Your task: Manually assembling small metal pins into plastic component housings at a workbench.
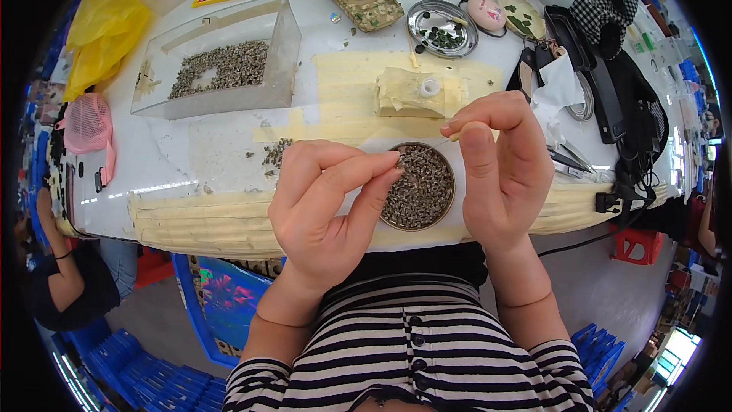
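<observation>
My left hand point(324, 202) is closed in a pinch at the left edge of a round dish point(453, 194) filled with small metallic parts point(415, 197). Whatever lies between its thumb and fingertip is too small to make out. Over the dish's far right side, my right hand point(507, 172) pinches a thin needle-like tool point(436, 143) with a pale yellowish end. The tool slants down to the left, toward my left fingertips. More loose metallic parts point(276, 154) lie on the table beside my left hand.
A clear box point(282, 69) of similar parts stands at the far left. Beyond the dish sits a tape-covered block point(400, 99) bearing a small white cup point(430, 87). Farther back are a camouflage-patterned case point(362, 0) and a metal plate point(415, 24). Tweezers point(572, 159) lie right.
</observation>
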Demonstrator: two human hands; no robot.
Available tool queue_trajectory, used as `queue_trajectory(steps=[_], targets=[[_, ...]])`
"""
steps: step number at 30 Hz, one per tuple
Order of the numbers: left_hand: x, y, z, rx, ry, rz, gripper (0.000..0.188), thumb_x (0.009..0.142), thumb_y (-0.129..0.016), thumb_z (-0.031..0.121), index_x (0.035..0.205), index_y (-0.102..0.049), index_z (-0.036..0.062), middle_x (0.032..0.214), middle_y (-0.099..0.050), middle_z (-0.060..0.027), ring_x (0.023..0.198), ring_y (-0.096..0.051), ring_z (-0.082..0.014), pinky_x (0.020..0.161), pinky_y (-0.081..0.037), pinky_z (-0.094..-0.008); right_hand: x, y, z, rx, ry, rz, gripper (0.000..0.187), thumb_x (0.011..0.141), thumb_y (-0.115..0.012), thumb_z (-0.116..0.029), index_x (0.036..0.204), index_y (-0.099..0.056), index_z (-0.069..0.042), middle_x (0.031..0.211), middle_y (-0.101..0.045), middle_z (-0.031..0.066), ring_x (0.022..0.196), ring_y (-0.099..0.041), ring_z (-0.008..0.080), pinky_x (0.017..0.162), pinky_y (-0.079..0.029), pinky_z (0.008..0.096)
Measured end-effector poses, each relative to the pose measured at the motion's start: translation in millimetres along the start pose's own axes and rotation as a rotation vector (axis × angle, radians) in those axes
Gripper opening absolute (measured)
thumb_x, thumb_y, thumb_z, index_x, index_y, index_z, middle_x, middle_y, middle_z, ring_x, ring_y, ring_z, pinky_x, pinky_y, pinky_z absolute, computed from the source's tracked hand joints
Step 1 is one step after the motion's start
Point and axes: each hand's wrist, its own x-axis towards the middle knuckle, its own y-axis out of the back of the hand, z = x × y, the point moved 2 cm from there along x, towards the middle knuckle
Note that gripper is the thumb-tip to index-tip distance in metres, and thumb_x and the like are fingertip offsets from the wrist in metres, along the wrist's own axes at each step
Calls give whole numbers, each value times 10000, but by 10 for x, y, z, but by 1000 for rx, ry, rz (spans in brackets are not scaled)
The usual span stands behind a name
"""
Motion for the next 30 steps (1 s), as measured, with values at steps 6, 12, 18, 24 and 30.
queue_trajectory(steps=[6,12,18,24,30], targets=[[-28,15,-35,-4,6,10,250,723,-826,-45,954,-764,29,834,-654,-56,760,-588,-205,668,-451,-299,225,112,9,-201,116,80,77,900,-731,-67,906,-662,-35,877,-650,42,756,-550,169,704,-439,288],[-6,-2,6,-39,30,22,238,731,-821,-48,952,-765,25,839,-655,-56,759,-586,-205,668,-456,-296,392,81,28,-738,424,-6,100,834,-770,-143,855,-692,-85,854,-642,0,783,-547,226,732,-411,350],[-33,45,-23,-51,-29,24,281,725,-819,-52,983,-766,48,864,-659,-42,775,-577,-202,676,-456,-300,187,21,-145,-479,274,-83,99,883,-728,-150,914,-715,-57,825,-638,57,766,-542,247,704,-417,344],[-10,43,2,47,-144,58,333,713,-831,-25,1017,-770,95,892,-667,-12,820,-567,-205,727,-459,-320,-28,-89,-172,43,-114,-350,109,939,-664,-110,925,-707,-11,839,-654,80,762,-549,249,705,-437,338],[1,59,34,100,-149,45,315,700,-850,23,991,-786,128,908,-672,3,874,-554,-215,772,-455,-326,-126,-125,-154,257,-321,-272,130,970,-645,-113,929,-704,-4,813,-629,39,745,-539,135,688,-434,266]])
